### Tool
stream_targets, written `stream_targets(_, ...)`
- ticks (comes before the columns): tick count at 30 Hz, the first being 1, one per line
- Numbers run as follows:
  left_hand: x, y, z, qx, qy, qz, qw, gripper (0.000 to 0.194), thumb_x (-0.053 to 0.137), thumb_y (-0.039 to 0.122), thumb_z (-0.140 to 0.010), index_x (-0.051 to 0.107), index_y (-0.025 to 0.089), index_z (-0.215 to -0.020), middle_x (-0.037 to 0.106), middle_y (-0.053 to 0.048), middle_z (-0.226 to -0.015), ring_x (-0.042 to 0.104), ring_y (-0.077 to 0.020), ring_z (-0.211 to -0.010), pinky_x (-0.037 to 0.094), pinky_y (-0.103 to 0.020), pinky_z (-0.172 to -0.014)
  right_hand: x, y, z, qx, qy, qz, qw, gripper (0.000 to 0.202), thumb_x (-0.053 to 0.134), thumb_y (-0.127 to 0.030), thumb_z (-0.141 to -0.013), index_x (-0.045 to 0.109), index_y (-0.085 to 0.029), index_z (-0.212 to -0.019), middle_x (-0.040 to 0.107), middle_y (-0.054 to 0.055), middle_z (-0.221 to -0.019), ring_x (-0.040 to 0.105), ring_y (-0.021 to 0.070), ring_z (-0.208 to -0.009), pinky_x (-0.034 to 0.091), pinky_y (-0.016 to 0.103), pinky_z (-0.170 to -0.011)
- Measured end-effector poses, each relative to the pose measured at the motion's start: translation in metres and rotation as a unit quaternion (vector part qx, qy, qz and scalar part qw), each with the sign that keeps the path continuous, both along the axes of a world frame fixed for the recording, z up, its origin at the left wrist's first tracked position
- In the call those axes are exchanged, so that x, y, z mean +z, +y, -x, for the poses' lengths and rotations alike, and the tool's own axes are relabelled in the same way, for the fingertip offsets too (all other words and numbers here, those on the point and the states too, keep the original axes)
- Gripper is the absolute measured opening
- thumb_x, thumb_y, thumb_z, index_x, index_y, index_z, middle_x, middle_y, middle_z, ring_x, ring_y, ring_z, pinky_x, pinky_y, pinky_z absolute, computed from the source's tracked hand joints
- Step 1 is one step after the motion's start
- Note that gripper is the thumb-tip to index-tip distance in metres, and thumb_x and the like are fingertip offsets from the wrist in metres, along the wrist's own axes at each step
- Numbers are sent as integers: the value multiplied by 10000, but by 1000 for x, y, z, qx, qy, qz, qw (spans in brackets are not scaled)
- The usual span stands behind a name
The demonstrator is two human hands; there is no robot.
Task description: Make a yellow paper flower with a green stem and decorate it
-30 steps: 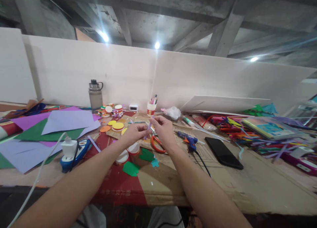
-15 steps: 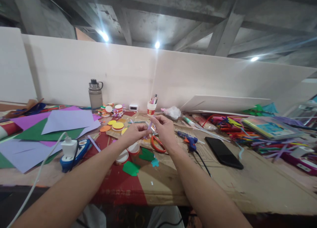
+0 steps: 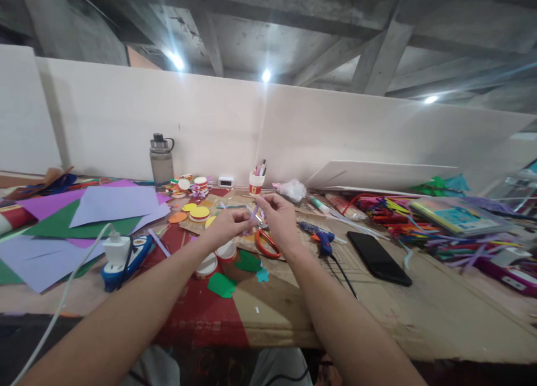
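A narrow purple paper strip (image 3: pixel 254 211) is pinched between my two hands above the middle of the table. My left hand (image 3: pixel 229 226) closes on its lower end, fingertips pressed together. Its upper end is gripped by my right hand (image 3: pixel 277 215), thumb against forefinger. Just under my hands lie scissors with orange-red handles (image 3: pixel 267 245); their blades are partly hidden. Round white-topped pieces with red-striped sides (image 3: pixel 206 266) sit beneath my left wrist. In front of them are green paper cutouts (image 3: pixel 222 285) and a small teal flower shape (image 3: pixel 262 274).
A blue glue gun (image 3: pixel 325 241) with a black cord and a black phone (image 3: pixel 378 258) lie to the right. Paper sheets (image 3: pixel 115 206) and a blue power strip (image 3: pixel 126 268) are at left. A bottle (image 3: pixel 161 161) and pen cup (image 3: pixel 257 183) stand behind; pipe cleaners (image 3: pixel 388 207) are heaped far right.
Almost nothing differs. Both hands keep the purple strip in nearly the same place, with only a slight shift of the right fingers.
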State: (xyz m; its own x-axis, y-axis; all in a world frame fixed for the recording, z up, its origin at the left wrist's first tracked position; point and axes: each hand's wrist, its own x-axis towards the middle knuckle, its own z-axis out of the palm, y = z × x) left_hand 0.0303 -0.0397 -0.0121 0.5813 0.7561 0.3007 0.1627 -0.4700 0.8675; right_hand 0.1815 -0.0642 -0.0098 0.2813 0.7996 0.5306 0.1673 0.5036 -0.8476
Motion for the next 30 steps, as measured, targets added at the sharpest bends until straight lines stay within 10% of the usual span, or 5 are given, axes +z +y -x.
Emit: stream_targets(30, -6, 17, 7, 40, -152, 145, 977, 385, 777, 487, -635, 612, 143, -684, 590, 3, -628, 406, -59, -492, 284, -204, -470, 1, 7, -7, -18, 129, 6, 991, 348, 695, -520, -690, 628, -183, -747, 467, -68, -539, 335, 78, -445, 248, 237, -429)
